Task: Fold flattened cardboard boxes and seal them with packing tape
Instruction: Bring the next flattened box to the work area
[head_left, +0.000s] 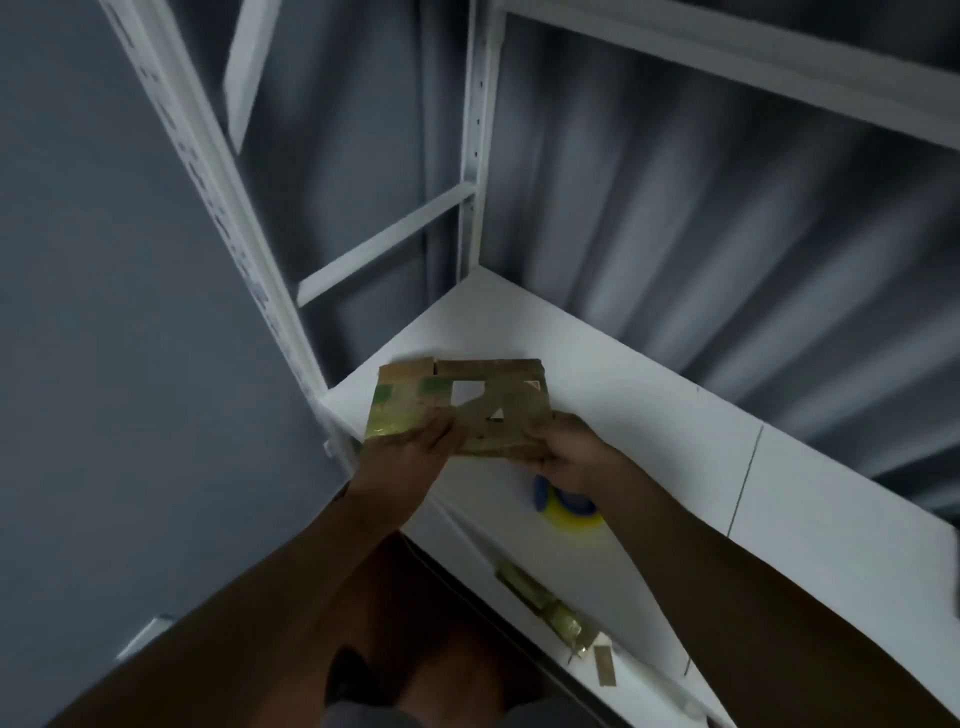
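Cardboard box (462, 400), flat w/ glossy tape, in both hands (415, 447).

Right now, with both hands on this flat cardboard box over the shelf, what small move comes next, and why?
Probably push its opposite edges inward to open it up: the cardboard box looks flat, gripped by the left hand and right hand, and the tape roll lies unused beneath.

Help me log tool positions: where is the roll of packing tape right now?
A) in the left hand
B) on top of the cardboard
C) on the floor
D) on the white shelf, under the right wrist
D: the yellow-and-blue tape roll lies on the white shelf, partly hidden below the right hand, while both hands hold the flattened cardboard box.
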